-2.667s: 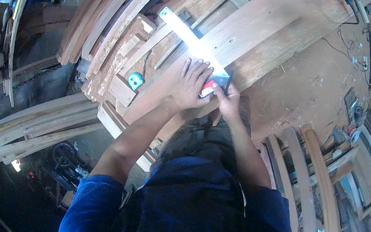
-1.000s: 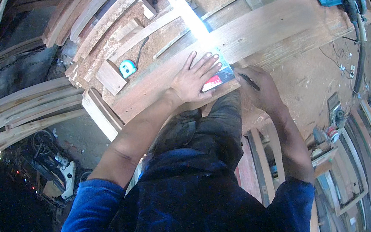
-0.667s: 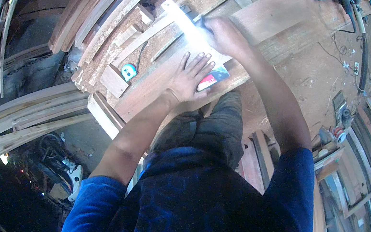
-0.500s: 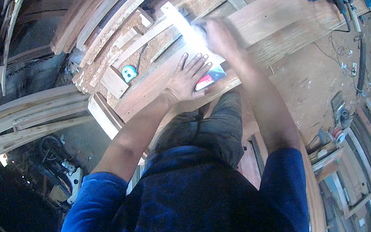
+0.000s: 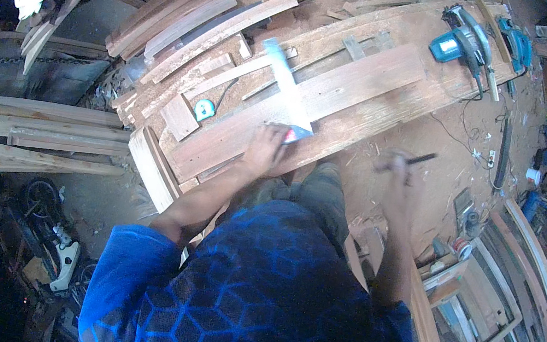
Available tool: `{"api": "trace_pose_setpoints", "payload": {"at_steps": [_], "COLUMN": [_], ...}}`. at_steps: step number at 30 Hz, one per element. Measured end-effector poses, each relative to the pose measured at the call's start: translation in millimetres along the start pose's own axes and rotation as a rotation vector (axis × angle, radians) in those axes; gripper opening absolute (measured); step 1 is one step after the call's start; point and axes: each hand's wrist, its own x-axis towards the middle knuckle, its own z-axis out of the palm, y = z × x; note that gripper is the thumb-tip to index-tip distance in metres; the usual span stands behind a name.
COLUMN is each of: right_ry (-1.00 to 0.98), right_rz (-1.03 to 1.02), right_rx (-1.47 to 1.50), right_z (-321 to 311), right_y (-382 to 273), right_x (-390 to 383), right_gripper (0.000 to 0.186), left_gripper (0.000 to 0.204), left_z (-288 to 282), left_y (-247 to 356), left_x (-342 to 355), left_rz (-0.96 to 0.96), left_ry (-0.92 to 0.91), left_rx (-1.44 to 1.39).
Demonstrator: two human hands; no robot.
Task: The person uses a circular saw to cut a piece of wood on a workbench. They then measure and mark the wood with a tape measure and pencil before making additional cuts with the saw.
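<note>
A board (image 5: 221, 138) lies lengthwise on the workbench, and a try square (image 5: 293, 99) with a shiny blade rests across it. My left hand (image 5: 265, 148) is closed at the square's red-and-dark handle, near the board's close edge. Off to the right, away from the bench, my right hand (image 5: 400, 180) is closed around a thin dark pencil (image 5: 423, 158); motion blurs this hand. A turquoise tape measure (image 5: 204, 110) sits left of the board, beside a small wood block (image 5: 179, 118).
A turquoise circular saw (image 5: 454, 43) and another turquoise power tool (image 5: 518, 46) stand at the bench's far right end. Long planks (image 5: 190, 22) lie along the far left. Wooden frames (image 5: 493, 299) lean at the right. A cable (image 5: 461, 135) trails over the floor.
My right hand has drawn back from the square's blade to the right, with the pencil now showing. My left hand's spread fingers have closed in at the square's handle. The view has shifted.
</note>
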Motion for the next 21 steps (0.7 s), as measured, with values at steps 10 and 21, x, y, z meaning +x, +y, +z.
{"api": "trace_pose_setpoints", "payload": {"at_steps": [10,21], "right_ry": [0.055,-0.154], "right_rz": [-1.124,-1.641], "right_rx": [0.517,0.251], "right_z": [-56,-26], "right_y": [-264,-325], "right_x": [-59,-63], "right_gripper": [0.059,0.049], "left_gripper": [0.051,0.113], "left_z": [-79,-50], "left_y": [-126,-65], "left_x": [-111,-39], "left_rz": [-0.525,-0.18], "left_ry": [0.27,0.009], "left_rx": [0.312,0.274]}}
